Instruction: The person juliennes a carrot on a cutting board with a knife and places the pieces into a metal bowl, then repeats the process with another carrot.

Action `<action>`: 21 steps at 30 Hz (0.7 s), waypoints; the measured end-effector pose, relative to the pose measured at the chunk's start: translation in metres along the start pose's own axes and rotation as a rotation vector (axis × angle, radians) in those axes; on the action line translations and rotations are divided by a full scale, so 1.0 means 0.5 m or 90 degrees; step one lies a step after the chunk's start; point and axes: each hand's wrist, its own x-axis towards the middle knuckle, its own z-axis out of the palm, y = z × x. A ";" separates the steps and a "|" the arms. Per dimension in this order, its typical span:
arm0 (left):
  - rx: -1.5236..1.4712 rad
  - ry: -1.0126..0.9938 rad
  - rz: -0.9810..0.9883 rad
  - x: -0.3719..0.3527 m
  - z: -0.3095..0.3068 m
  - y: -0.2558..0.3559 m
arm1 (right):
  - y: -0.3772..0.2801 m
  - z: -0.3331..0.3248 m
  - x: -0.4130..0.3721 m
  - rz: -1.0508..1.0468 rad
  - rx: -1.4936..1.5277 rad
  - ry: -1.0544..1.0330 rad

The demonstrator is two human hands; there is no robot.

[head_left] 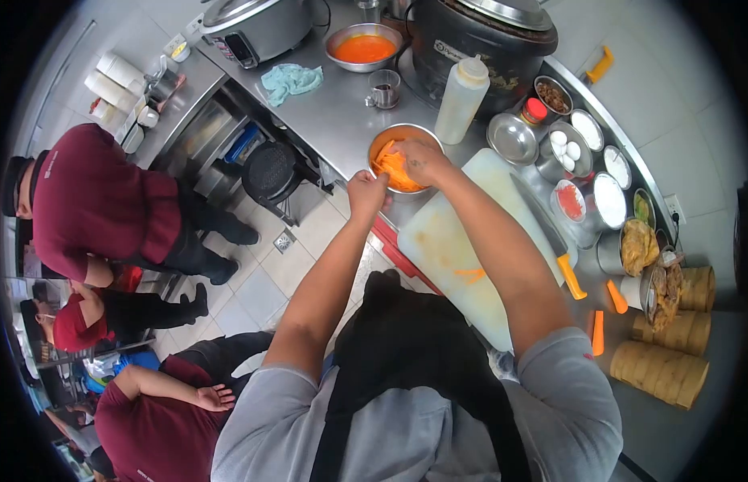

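A metal bowl (429, 135) holding orange carrot strips (392, 165) stands near the counter's front edge. At its near left rim, my left hand (367, 194) is closed, with thumb and fingers pinching the edge. My right hand (423, 163) reaches into the bowl from the right, its fingers curled on the carrot strips; the fingertips are partly hidden. Right of the bowl lies a white cutting board (446, 233) with orange stains and a few carrot shreds (470, 275). A knife with an orange handle (571, 277) rests along the board's right side.
Behind the bowl are a squeeze bottle (462, 100), a glass cup (383, 88), a bowl of orange liquid (364, 50) and a large black cooker (478, 56). Carrot pieces (598, 332), bamboo steamers (659, 374) and several ingredient bowls line the right. Co-workers (108, 201) stand at left.
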 end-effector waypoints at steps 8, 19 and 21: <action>-0.114 0.040 0.054 -0.040 -0.088 -0.020 | 0.116 -0.033 -0.326 0.146 0.197 0.187; 0.088 0.095 0.040 -0.353 -0.331 -0.211 | 0.171 0.015 -0.577 -0.089 0.075 -0.145; 0.077 0.102 -0.012 -0.401 -0.309 -0.282 | 0.183 0.004 -0.651 -0.039 0.062 -0.039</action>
